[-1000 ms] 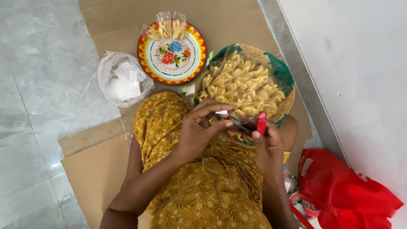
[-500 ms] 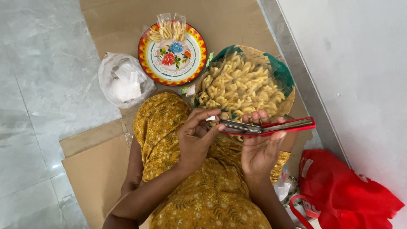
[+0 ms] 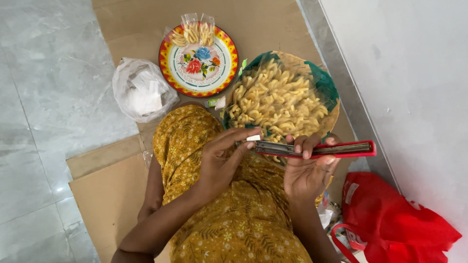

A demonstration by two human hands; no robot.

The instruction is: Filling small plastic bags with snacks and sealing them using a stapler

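Observation:
My right hand (image 3: 307,170) holds a red stapler (image 3: 317,149) lying sideways and flipped wide, its metal channel facing up. My left hand (image 3: 222,158) pinches a small strip of staples (image 3: 253,138) at the stapler's left end. Both hands hover over my lap, which is covered in yellow patterned cloth (image 3: 234,214). Just beyond them sits a round woven basket (image 3: 329,87) lined with clear plastic and heaped with pale curled snacks (image 3: 275,100).
A floral enamel plate (image 3: 199,61) with two small filled packets (image 3: 192,31) lies further away on brown cardboard (image 3: 141,24). A white plastic bag (image 3: 141,90) sits left of it. A red bag (image 3: 395,224) lies by the white wall at right. Grey tiles lie left.
The stapler went from upright and closed in my right hand to lying flat and flipped wide. My left hand has brought the staple strip to its left end.

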